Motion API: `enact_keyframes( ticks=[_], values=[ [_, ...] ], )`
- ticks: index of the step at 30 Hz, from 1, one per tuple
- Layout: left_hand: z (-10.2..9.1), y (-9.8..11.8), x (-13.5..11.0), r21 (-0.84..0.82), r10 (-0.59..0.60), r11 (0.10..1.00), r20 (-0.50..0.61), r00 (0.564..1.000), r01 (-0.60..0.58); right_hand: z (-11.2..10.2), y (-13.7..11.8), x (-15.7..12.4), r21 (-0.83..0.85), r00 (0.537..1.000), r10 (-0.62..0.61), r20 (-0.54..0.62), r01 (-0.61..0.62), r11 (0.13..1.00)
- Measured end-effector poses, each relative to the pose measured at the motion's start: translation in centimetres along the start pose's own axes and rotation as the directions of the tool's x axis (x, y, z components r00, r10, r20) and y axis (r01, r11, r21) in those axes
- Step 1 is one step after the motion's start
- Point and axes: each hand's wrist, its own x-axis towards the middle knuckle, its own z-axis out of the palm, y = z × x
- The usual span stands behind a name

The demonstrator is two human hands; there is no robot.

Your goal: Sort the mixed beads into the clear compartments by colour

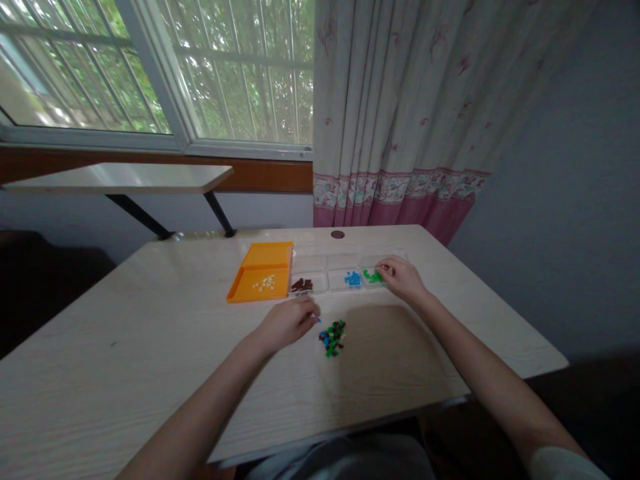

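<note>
My left hand [290, 323] pinches a small blue piece [319, 320] just above and left of a mixed pile of small pieces [333, 338] in green, brown and blue. At the right end of a clear compartment box, my right hand [400, 275] has its fingers closed over the section of green pieces [373, 275]; whatever lies between the fingertips is hidden. Blue pieces [353, 279] fill part of the section beside it, and brown pieces [302, 285] lie in the left one. White pieces [265, 283] rest in an orange tray [270, 255].
The clear box [320, 283] stands against the orange tray's right side on a pale wooden table [175, 347]. A raised shelf [120, 177] on black legs is at the back left. Behind the table hangs a curtain [390, 120] beside a window. The table's back edge has a round hole [338, 235].
</note>
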Motion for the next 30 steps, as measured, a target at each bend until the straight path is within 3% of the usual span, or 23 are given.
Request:
enact_keyframes(
  ticks=[4, 8, 12, 16, 19, 25, 30],
  values=[
    [0.0, -0.2, 0.0, 0.008, 0.004, 1.000, -0.002, 1.000, -0.004, 0.2, 0.2, 0.1, -0.015, 0.998, 0.054, -0.019, -0.054, 0.998],
    [0.1, -0.2, 0.0, 0.004, 0.020, 1.000, 0.001, 1.000, -0.020, 0.4, -0.6, -0.1, -0.005, 0.999, 0.029, -0.031, -0.030, 1.000],
    [0.1, 0.2, 0.1, -0.022, 0.049, 0.998, -0.054, 0.997, -0.050, 1.3, -3.8, -1.0, 0.065, 0.994, -0.102, 0.048, 0.099, 0.993],
    [0.2, 1.1, 0.3, -0.076, 0.084, 0.992, -0.152, 0.985, -0.096, 2.2, -8.2, -2.5, 0.159, 0.948, -0.291, 0.128, 0.270, 0.950],
    [0.4, 1.8, 0.4, -0.098, 0.094, 0.989, -0.192, 0.977, -0.114, 2.3, -10.3, -3.2, 0.183, 0.919, -0.353, 0.174, 0.322, 0.929],
    [0.3, 2.3, 0.5, -0.133, 0.090, 0.984, -0.206, 0.974, -0.119, 2.0, -10.7, -3.4, 0.223, 0.908, -0.392, 0.145, 0.356, 0.907],
    [0.3, 1.6, 0.5, -0.152, 0.057, 0.984, -0.205, 0.977, -0.089, 2.2, -9.8, -2.9, 0.247, 0.928, -0.369, 0.056, 0.345, 0.905]
  ],
)
